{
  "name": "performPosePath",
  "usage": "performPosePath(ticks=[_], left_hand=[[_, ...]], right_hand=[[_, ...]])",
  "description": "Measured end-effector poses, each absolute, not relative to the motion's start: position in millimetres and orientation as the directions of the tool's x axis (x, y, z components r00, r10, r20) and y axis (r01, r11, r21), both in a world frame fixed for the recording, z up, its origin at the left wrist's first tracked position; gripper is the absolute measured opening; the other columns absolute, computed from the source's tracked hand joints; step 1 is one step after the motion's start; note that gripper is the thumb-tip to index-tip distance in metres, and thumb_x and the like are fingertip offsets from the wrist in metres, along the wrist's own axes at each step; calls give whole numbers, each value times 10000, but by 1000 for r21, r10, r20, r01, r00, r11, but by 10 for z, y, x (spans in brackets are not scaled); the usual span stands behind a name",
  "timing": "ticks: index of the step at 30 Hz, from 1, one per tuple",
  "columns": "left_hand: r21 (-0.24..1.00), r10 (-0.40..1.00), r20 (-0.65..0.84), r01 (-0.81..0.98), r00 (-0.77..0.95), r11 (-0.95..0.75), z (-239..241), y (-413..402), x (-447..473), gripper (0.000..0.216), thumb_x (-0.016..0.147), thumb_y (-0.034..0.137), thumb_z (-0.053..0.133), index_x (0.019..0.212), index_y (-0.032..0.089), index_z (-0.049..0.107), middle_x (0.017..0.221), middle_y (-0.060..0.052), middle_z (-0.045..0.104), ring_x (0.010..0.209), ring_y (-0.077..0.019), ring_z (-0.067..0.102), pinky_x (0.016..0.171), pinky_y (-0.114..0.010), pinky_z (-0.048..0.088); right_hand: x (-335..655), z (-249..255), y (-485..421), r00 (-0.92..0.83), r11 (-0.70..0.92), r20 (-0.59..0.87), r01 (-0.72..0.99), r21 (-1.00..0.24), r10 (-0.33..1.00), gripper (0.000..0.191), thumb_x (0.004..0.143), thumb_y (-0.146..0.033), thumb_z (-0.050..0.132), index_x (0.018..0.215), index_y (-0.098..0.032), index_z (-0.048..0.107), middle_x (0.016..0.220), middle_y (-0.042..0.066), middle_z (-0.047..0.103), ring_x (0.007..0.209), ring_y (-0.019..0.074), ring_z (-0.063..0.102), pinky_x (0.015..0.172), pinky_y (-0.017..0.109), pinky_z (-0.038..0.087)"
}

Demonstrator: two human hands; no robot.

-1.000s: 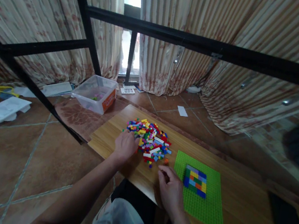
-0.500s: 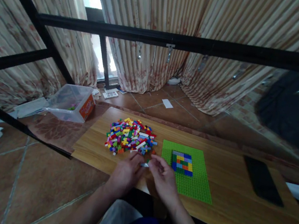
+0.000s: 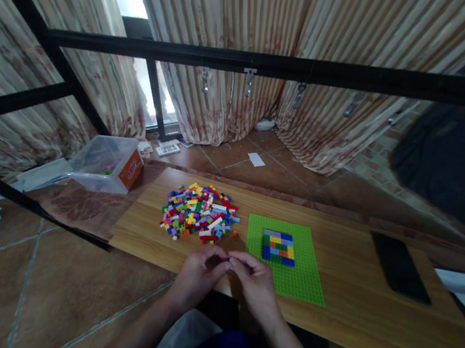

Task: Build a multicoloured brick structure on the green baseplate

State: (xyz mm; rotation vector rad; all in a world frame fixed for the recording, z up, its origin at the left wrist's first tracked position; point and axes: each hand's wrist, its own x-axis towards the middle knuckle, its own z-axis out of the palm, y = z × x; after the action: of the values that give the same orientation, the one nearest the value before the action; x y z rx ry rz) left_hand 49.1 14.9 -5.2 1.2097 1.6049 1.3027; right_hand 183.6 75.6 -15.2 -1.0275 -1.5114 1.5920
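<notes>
My left hand [image 3: 197, 270] and my right hand [image 3: 258, 282] meet above the table's front edge. Their thumbs and index fingertips are pinched together around a small pale building brick, almost wholly hidden by the fingers. Just beyond my left hand lies a heap of mixed coloured building bricks [image 3: 197, 212]. A lone orange brick [image 3: 235, 233] sits at the heap's right side. To the right of the heap is a green studded baseplate [image 3: 308, 279]. On it stands a roughly square block of bricks [image 3: 279, 248] in blue, yellow, green, orange and grey.
The wooden table [image 3: 346, 318] carries a black phone-like slab [image 3: 400, 267] on its right. A clear plastic box [image 3: 105, 161] with an orange label stands on the floor at left. A black metal rail [image 3: 277, 66] crosses in front of the curtains [image 3: 250, 16].
Both hands have drawn slightly closer together, and the pale brick between the fingertips now shows less. The whole view has shifted a little. The bricks on the baseplate look the same.
</notes>
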Motion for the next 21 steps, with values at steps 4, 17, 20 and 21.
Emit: performPosePath(ticks=[4, 17, 20, 21], left_hand=[[988, 937, 22, 152, -349, 33, -166, 124, 538, 112, 790, 276, 664, 799, 167, 640, 791, -31, 659, 737, -152, 620, 690, -251, 495], [806, 907, 232, 591, -353, 24, -328, 47, 93, 132, 841, 124, 548, 921, 195, 627, 914, -46, 636, 835, -166, 616, 751, -289, 504], [759, 901, 279, 651, -332, 5, -367, 99, 24, 140, 862, 135, 535, 948, 199, 624, 968, -57, 645, 883, -171, 625, 781, -296, 515], [740, 898, 296, 672, -325, -1, -384, 118, 0, 147, 865, 134, 533, 959, 202, 624, 984, -58, 646, 901, -172, 627, 797, -300, 517]], right_hand=[[1793, -232, 741, -356, -172, -155, -18, -985, 922, 244, 732, -420, 704, 882, -236, 762, 896, 51, 761, 845, 221, 688, 790, 353, 516], [1476, -347, 1193, -410, 268, 86, 411, -872, 908, 185, 771, -227, 578, 864, -210, 736, 892, 61, 726, 795, 215, 655, 784, 367, 487], [1408, -369, 1233, -452, 342, 146, 390, -855, 880, 227, 786, -199, 558, 942, -211, 722, 985, 67, 703, 878, 206, 647, 823, 353, 489], [1394, -370, 1248, -462, 373, 176, 379, -847, 869, 233, 800, -197, 546, 959, -212, 716, 1011, 69, 694, 904, 202, 644, 834, 346, 490]])
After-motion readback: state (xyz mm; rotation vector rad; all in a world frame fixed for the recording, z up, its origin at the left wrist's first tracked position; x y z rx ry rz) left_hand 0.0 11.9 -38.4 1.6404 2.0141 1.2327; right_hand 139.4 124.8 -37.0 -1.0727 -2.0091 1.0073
